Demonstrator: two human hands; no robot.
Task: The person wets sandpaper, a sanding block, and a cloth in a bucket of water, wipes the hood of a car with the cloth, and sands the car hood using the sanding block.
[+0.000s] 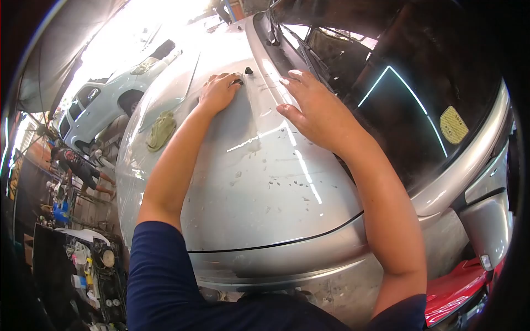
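A silver car hood fills the middle of the head view, with water drops and small dark specks on it. My left hand rests on the hood's far part, its fingers curled over a small dark item I cannot make out. Just right of those fingers sits a small black piece. Near the windshield edge, my right hand has its fingers and thumb apart and holds nothing. A crumpled green cloth lies on the hood, left of my left forearm.
The windshield with a yellow sticker is at right, above a side mirror. A light blue vehicle and a bending person are at left. Cluttered supplies stand lower left; a red panel is lower right.
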